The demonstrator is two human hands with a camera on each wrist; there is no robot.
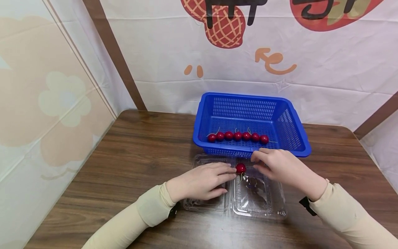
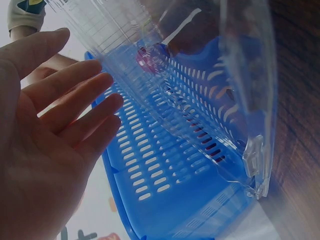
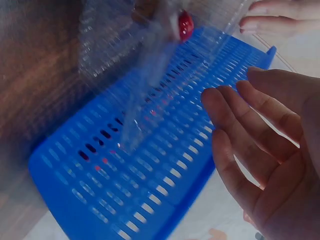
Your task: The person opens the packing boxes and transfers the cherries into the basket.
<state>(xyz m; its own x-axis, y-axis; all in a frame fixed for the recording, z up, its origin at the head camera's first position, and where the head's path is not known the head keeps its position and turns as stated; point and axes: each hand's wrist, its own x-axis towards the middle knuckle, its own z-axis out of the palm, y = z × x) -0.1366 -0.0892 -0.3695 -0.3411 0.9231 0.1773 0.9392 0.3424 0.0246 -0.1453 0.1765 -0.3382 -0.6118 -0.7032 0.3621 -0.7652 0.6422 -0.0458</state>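
A clear plastic clamshell box [image 1: 278, 208] lies opened flat on the table, its two halves side by side. One red cherry [image 1: 240, 168] with a green stem sits at the far inner corner of the right half. Above the left half, my left hand [image 1: 202, 181] extends its fingers, tips close beside the cherry and nothing held. My right hand [image 1: 280, 167] hovers over the far right part of the box by the basket's near rim, fingers loosely bent. In the right wrist view, that hand's palm [image 3: 280, 200] is bare and the cherry [image 3: 186, 26] shows beyond the plastic.
Directly behind the box stands a blue slotted basket [image 1: 304, 147]. Inside it, several red cherries [image 1: 237, 136] with thin stems form a row near the front wall. The brown wooden table [image 1: 140, 148] meets a printed white cloth [image 1: 161, 93] at its back edge.
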